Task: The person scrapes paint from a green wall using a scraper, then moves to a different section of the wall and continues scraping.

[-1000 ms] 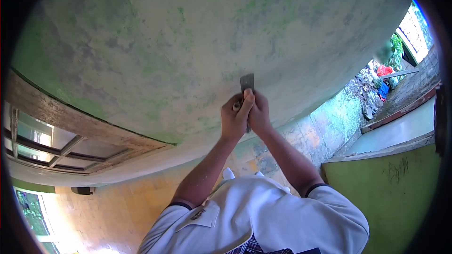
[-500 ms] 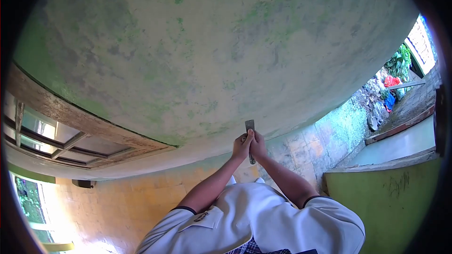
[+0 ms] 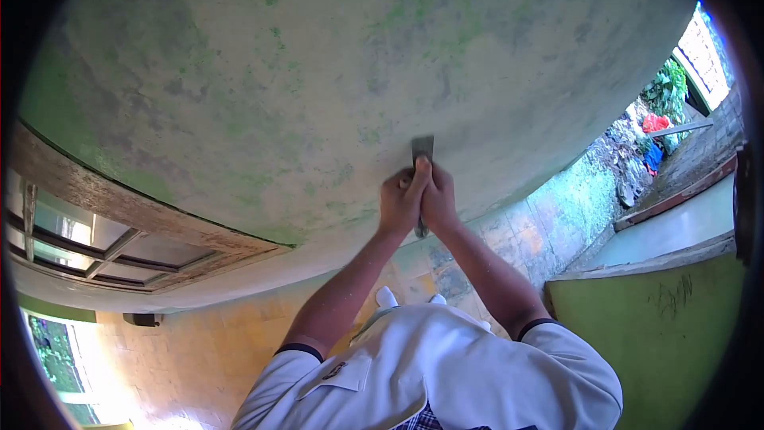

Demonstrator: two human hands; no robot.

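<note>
Both of my hands are wrapped round one scraper [image 3: 422, 146], whose flat metal blade points up and away from me against the wall [image 3: 318, 95]. My left hand [image 3: 401, 201] closes on the handle from the left. From the right, my right hand [image 3: 438, 197] is pressed against it, also closed on the handle. The handle's lower end shows below my hands. Patches of green and grey mark the pale wall around the blade.
A wooden-framed window [image 3: 111, 251] is set in the wall at left. Yellowish floor tiles [image 3: 215, 358] lie below. At right stand a green low wall [image 3: 645, 334] and a ledge; rubble, plants and a red item [image 3: 656, 123] are beyond.
My two hands and the scraper have moved up along the wall, away from my body. The view has shifted slightly, and more of my feet shows.
</note>
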